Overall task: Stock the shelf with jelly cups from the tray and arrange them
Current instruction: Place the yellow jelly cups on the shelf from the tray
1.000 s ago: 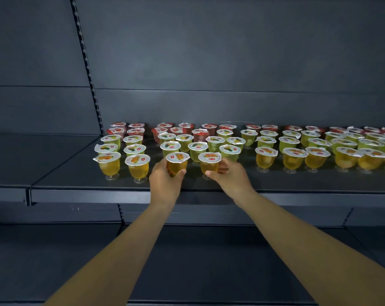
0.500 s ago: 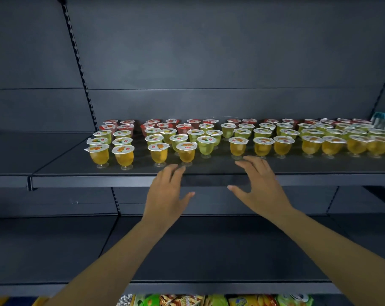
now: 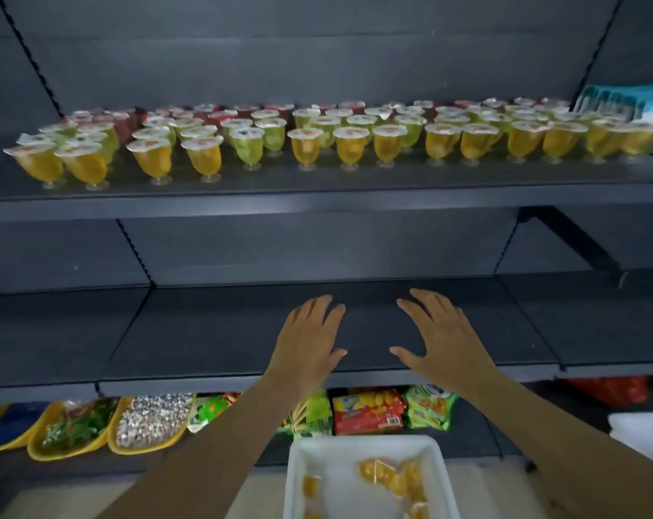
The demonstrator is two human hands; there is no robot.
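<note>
The jelly cups [image 3: 306, 147] stand upright on their small clear feet on the upper shelf [image 3: 317, 198], foil lids facing up, and fill it in rows whose long run goes left to right across the shelf. The front row is mostly yellow-orange, green ones sit behind, and red ones line the back wall. More yellow jelly cups lie loose in the white tray [image 3: 362, 451] at the bottom of the view, blurred, so which way each points cannot be told. The left hand [image 3: 306, 342] and the right hand [image 3: 441, 339] are held palm down in front of the middle shelf [image 3: 205, 331], side by side and apart, fingers spread and straight, grasping nothing. Their fingertips point toward the back of the shelving. Below the middle shelf, snack packets [image 3: 369, 410] and yellow trays of goods [image 3: 149, 421] line the bottom level
</note>
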